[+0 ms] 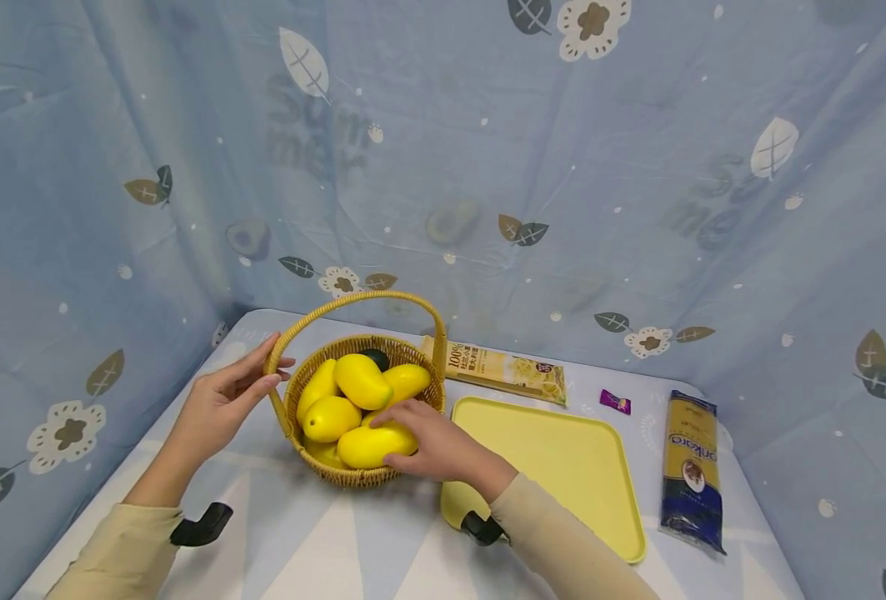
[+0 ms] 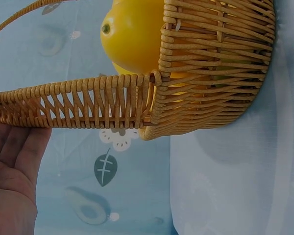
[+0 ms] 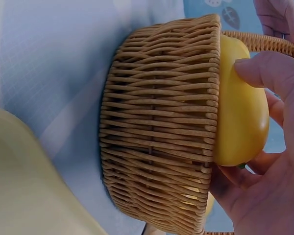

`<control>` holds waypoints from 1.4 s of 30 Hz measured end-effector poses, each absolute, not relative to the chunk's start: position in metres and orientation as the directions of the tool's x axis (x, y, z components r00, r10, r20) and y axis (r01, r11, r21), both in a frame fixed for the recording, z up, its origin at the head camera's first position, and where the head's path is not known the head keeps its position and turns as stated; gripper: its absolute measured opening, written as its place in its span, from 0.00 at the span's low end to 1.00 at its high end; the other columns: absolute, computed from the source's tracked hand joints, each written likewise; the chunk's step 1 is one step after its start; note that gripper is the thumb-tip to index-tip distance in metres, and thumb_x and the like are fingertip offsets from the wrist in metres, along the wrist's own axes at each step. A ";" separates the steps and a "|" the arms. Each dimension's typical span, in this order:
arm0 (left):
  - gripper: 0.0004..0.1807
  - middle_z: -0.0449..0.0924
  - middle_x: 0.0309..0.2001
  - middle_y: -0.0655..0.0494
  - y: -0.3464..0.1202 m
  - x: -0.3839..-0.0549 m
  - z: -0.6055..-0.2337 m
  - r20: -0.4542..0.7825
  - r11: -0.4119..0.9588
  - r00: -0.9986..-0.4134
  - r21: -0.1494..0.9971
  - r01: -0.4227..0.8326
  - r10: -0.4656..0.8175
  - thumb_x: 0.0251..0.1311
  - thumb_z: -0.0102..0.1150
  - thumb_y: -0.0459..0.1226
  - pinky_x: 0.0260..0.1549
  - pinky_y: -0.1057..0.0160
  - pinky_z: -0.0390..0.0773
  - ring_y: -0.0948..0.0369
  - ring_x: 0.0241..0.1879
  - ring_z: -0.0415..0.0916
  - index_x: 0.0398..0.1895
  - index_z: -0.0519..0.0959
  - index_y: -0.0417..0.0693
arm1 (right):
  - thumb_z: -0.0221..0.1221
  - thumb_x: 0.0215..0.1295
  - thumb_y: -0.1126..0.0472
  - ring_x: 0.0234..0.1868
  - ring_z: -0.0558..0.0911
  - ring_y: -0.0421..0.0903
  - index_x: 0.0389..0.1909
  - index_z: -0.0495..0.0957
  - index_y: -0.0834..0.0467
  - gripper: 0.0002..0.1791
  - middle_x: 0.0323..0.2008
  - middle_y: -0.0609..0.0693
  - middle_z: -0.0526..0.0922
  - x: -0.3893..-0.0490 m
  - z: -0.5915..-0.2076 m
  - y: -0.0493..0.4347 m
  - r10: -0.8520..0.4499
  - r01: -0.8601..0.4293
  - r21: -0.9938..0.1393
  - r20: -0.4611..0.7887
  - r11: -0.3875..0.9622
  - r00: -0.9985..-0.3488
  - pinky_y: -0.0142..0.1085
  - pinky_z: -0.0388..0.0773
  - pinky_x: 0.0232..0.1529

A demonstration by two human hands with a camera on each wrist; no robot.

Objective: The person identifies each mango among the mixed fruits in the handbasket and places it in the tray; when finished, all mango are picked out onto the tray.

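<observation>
A round wicker basket (image 1: 352, 477) with a tall arched handle (image 1: 360, 297) stands on the table, filled with several yellow mangoes (image 1: 362, 382). Behind them in the basket lies a dark green fruit (image 1: 375, 358), mostly hidden. My left hand (image 1: 221, 404) holds the left side of the handle, the thumb in front and the fingers behind. My right hand (image 1: 438, 442) grips the front mango (image 1: 371, 447) at the basket's near right rim. In the right wrist view this mango (image 3: 241, 107) rises above the rim (image 3: 215, 93), with thumb and fingers around it.
To the right of the basket lies a pale yellow tray (image 1: 563, 467), partly under my right forearm. A yellow pasta packet (image 1: 503, 371) is behind it. A small purple wrapped sweet (image 1: 615, 402) and a blue-and-yellow packet (image 1: 692, 475) lie farther right. Patterned curtains surround the table.
</observation>
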State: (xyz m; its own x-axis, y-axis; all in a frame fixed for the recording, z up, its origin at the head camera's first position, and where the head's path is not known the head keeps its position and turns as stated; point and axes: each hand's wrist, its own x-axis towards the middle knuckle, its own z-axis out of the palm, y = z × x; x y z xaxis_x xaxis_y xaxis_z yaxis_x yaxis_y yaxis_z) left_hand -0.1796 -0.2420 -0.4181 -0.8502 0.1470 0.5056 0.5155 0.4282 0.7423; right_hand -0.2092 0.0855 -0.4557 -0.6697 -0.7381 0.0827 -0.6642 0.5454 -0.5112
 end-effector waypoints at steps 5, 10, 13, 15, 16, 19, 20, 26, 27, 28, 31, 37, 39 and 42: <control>0.34 0.84 0.54 0.39 -0.241 -0.180 -0.419 0.513 0.415 -0.846 0.744 0.524 0.147 0.69 0.57 0.23 0.49 0.78 0.77 0.73 0.49 0.82 0.76 0.67 0.52 | 0.64 0.67 0.48 0.61 0.72 0.43 0.64 0.76 0.42 0.24 0.62 0.45 0.73 -0.207 -0.452 0.089 -0.726 -0.662 -0.504 0.096 0.555 -0.681 0.41 0.74 0.62; 0.34 0.83 0.55 0.40 -0.242 -0.180 -0.420 0.510 0.417 -0.848 0.746 0.519 0.143 0.69 0.57 0.24 0.49 0.78 0.77 0.73 0.50 0.81 0.76 0.67 0.53 | 0.63 0.67 0.47 0.60 0.72 0.44 0.66 0.75 0.39 0.26 0.62 0.46 0.72 -0.205 -0.447 0.096 -0.710 -0.640 -0.520 0.087 0.566 -0.699 0.41 0.75 0.60; 0.34 0.83 0.55 0.40 -0.242 -0.180 -0.420 0.507 0.414 -0.851 0.750 0.515 0.140 0.69 0.57 0.24 0.50 0.78 0.77 0.73 0.50 0.81 0.76 0.67 0.53 | 0.63 0.67 0.47 0.60 0.72 0.44 0.67 0.74 0.37 0.27 0.62 0.47 0.71 -0.203 -0.445 0.100 -0.702 -0.622 -0.539 0.078 0.568 -0.708 0.42 0.75 0.58; 0.34 0.83 0.55 0.40 -0.242 -0.179 -0.420 0.506 0.412 -0.851 0.752 0.515 0.140 0.69 0.57 0.24 0.50 0.78 0.77 0.73 0.50 0.81 0.76 0.67 0.52 | 0.63 0.67 0.47 0.60 0.72 0.44 0.67 0.74 0.37 0.27 0.62 0.47 0.71 -0.203 -0.445 0.102 -0.702 -0.616 -0.551 0.075 0.563 -0.708 0.41 0.75 0.58; 0.34 0.83 0.55 0.40 -0.242 -0.179 -0.420 0.507 0.409 -0.851 0.753 0.516 0.140 0.69 0.57 0.24 0.50 0.78 0.77 0.73 0.50 0.81 0.76 0.67 0.52 | 0.63 0.67 0.48 0.59 0.72 0.43 0.66 0.74 0.38 0.27 0.62 0.47 0.71 -0.203 -0.444 0.102 -0.702 -0.611 -0.560 0.071 0.560 -0.709 0.41 0.75 0.58; 0.34 0.83 0.56 0.41 -0.242 -0.180 -0.419 0.507 0.400 -0.850 0.756 0.518 0.142 0.69 0.57 0.24 0.50 0.78 0.77 0.73 0.50 0.81 0.76 0.67 0.52 | 0.63 0.67 0.49 0.57 0.73 0.43 0.66 0.74 0.38 0.26 0.61 0.47 0.70 -0.201 -0.443 0.104 -0.704 -0.599 -0.579 0.061 0.553 -0.708 0.40 0.75 0.57; 0.34 0.83 0.56 0.41 -0.241 -0.180 -0.419 0.507 0.397 -0.850 0.757 0.519 0.144 0.69 0.57 0.24 0.50 0.77 0.77 0.73 0.51 0.81 0.76 0.67 0.51 | 0.64 0.67 0.49 0.58 0.73 0.43 0.65 0.73 0.38 0.26 0.62 0.46 0.70 -0.201 -0.443 0.104 -0.704 -0.598 -0.580 0.059 0.552 -0.707 0.39 0.75 0.57; 0.33 0.83 0.56 0.42 -0.241 -0.180 -0.419 0.504 0.398 -0.851 0.757 0.518 0.149 0.70 0.56 0.24 0.50 0.78 0.77 0.73 0.51 0.81 0.77 0.66 0.50 | 0.64 0.65 0.51 0.63 0.72 0.43 0.63 0.73 0.42 0.25 0.64 0.43 0.74 -0.196 -0.439 0.112 -0.702 -0.608 -0.557 0.061 0.566 -0.710 0.41 0.73 0.62; 0.33 0.83 0.56 0.42 -0.242 -0.180 -0.419 0.503 0.402 -0.851 0.756 0.517 0.148 0.70 0.56 0.24 0.50 0.78 0.77 0.73 0.51 0.81 0.77 0.66 0.51 | 0.64 0.65 0.52 0.64 0.72 0.43 0.63 0.73 0.43 0.25 0.64 0.43 0.74 -0.194 -0.438 0.114 -0.697 -0.606 -0.554 0.063 0.570 -0.714 0.41 0.73 0.63; 0.33 0.83 0.56 0.41 -0.241 -0.179 -0.419 0.499 0.404 -0.855 0.759 0.511 0.144 0.70 0.57 0.25 0.50 0.78 0.77 0.73 0.51 0.81 0.77 0.66 0.52 | 0.64 0.65 0.52 0.64 0.72 0.44 0.63 0.73 0.43 0.25 0.65 0.43 0.74 -0.193 -0.437 0.117 -0.692 -0.604 -0.551 0.065 0.575 -0.719 0.42 0.73 0.63; 0.33 0.83 0.56 0.40 -0.242 -0.179 -0.419 0.498 0.409 -0.856 0.758 0.508 0.140 0.70 0.56 0.25 0.50 0.78 0.77 0.74 0.51 0.81 0.77 0.66 0.53 | 0.65 0.64 0.52 0.64 0.73 0.44 0.63 0.72 0.44 0.26 0.64 0.44 0.74 -0.190 -0.436 0.125 -0.675 -0.598 -0.544 0.077 0.589 -0.734 0.42 0.73 0.63; 0.33 0.83 0.56 0.40 -0.242 -0.179 -0.419 0.500 0.405 -0.855 0.759 0.509 0.137 0.70 0.56 0.25 0.50 0.78 0.77 0.74 0.51 0.81 0.77 0.66 0.53 | 0.66 0.63 0.52 0.59 0.75 0.43 0.63 0.71 0.44 0.27 0.63 0.43 0.75 -0.186 -0.435 0.141 -0.645 -0.577 -0.551 0.088 0.603 -0.759 0.43 0.75 0.60; 0.33 0.83 0.56 0.41 -0.242 -0.179 -0.419 0.502 0.402 -0.854 0.759 0.512 0.139 0.70 0.56 0.25 0.49 0.78 0.77 0.74 0.51 0.81 0.77 0.66 0.52 | 0.66 0.64 0.52 0.58 0.74 0.43 0.64 0.71 0.44 0.28 0.63 0.43 0.74 -0.185 -0.435 0.147 -0.633 -0.566 -0.550 0.084 0.614 -0.769 0.44 0.75 0.59; 0.33 0.83 0.56 0.41 -0.241 -0.179 -0.420 0.509 0.398 -0.848 0.754 0.522 0.149 0.70 0.56 0.24 0.49 0.78 0.77 0.73 0.51 0.81 0.77 0.66 0.50 | 0.67 0.63 0.52 0.58 0.75 0.43 0.65 0.71 0.46 0.29 0.62 0.43 0.74 -0.183 -0.436 0.157 -0.603 -0.542 -0.553 0.087 0.633 -0.793 0.44 0.76 0.58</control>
